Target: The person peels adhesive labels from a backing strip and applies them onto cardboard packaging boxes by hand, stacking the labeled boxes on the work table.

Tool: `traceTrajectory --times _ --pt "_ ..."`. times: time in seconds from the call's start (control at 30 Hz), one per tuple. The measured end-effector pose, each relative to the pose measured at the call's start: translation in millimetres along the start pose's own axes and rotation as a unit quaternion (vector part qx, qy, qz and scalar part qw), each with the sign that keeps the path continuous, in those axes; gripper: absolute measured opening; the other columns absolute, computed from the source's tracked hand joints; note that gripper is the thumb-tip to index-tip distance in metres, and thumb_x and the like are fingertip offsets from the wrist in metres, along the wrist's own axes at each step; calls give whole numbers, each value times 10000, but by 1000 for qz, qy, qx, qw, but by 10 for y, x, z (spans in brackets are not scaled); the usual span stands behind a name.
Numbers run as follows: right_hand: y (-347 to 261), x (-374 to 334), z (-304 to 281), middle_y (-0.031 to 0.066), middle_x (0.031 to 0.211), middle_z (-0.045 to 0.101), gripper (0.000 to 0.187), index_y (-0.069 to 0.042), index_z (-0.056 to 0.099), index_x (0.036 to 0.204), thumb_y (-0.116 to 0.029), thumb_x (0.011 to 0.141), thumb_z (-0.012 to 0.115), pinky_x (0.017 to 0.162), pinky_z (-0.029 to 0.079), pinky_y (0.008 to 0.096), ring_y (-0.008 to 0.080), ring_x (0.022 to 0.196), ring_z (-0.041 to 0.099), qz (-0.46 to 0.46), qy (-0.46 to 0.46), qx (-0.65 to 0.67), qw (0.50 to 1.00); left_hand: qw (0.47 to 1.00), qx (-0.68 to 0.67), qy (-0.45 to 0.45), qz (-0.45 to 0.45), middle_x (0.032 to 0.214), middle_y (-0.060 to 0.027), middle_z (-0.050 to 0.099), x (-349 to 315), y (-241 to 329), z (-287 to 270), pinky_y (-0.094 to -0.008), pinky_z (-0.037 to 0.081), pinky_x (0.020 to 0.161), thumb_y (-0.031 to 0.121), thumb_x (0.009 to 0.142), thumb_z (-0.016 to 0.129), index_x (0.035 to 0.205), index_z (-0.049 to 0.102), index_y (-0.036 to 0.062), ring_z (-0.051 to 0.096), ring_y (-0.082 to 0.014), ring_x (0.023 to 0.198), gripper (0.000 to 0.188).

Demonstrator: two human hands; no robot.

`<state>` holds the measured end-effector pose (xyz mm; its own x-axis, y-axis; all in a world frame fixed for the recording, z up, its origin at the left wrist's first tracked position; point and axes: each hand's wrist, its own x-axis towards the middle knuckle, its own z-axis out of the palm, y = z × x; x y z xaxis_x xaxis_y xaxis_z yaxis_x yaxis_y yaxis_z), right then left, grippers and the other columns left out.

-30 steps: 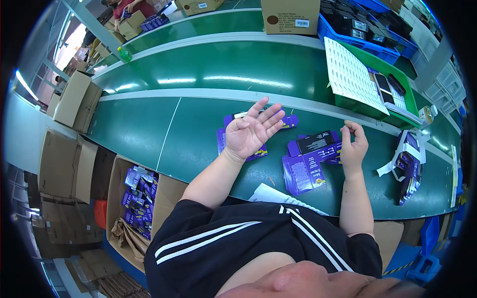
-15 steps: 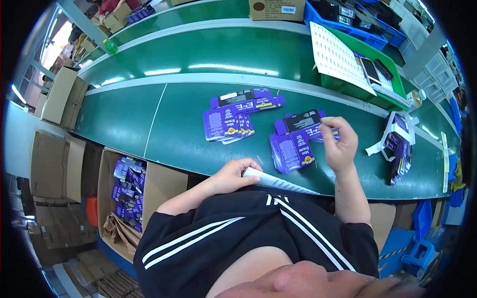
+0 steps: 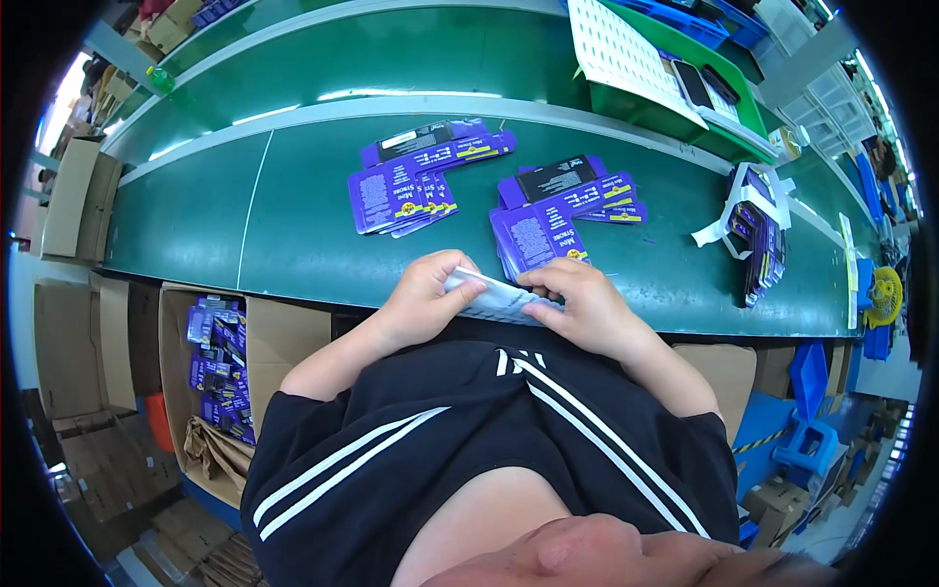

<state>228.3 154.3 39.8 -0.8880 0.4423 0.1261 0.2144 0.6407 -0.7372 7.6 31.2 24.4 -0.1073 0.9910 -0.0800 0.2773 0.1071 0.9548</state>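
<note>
A white label sheet [image 3: 497,301] with rows of small marks is held low in front of me, at the near edge of the table. My left hand [image 3: 428,297] grips its left end, thumb on top. At the other end my right hand [image 3: 585,305] is closed on the sheet, thumb over it and fingers curled. Just beyond my hands lies a stack of flat purple cartons [image 3: 538,238] with black panels. Farther left on the table is another fanned stack of purple cartons [image 3: 386,199].
A strapped bundle of purple cartons [image 3: 763,240] lies at the right. Behind it, a green bin [image 3: 641,110] carries a white sheet and a phone [image 3: 693,84]. Below the table's left side stands an open cardboard box [image 3: 284,342] with purple cartons inside.
My right hand has come down from the right-hand carton stack to the label sheet and closed on it. The whole view has shifted, so the table sits higher.
</note>
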Motion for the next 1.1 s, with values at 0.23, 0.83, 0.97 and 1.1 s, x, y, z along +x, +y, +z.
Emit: traceTrajectory --times 0.23,0.83,0.97,1.1 --pt "25 16 153 43 887 667 157 -64 714 919 -35 770 753 720 497 317 207 785 612 -59 67 -78 993 999 -26 10 -47 827 -71 640 34 -59 31 -274 459 690 80 918 631 907 636 27 554 -141 732 55" --pt "816 969 -624 26 755 591 547 -18 431 1334 17 850 684 586 412 183 70 628 514 130 210 295 923 835 387 28 389 1029 -84 702 1205 132 -214 -358 510 929 166 860 704 996 716 29 648 -244 1035 193" --pt "907 1041 -412 33 773 594 572 -14 410 1353 50 849 672 579 395 162 65 642 524 180 172 272 930 833 409 36 371 1079 -70 685 1157 -223 17 -360 492 938 210 861 686 983 695 47 636 -244 1040 204" --pt "904 1058 -351 34 753 600 543 -11 437 1328 12 848 690 569 415 192 77 620 522 196 163 216 943 848 395 31 351 1093 -85 696 1143 -240 31 -353 509 945 189 840 721 991 712 30 650 -245 1065 219"
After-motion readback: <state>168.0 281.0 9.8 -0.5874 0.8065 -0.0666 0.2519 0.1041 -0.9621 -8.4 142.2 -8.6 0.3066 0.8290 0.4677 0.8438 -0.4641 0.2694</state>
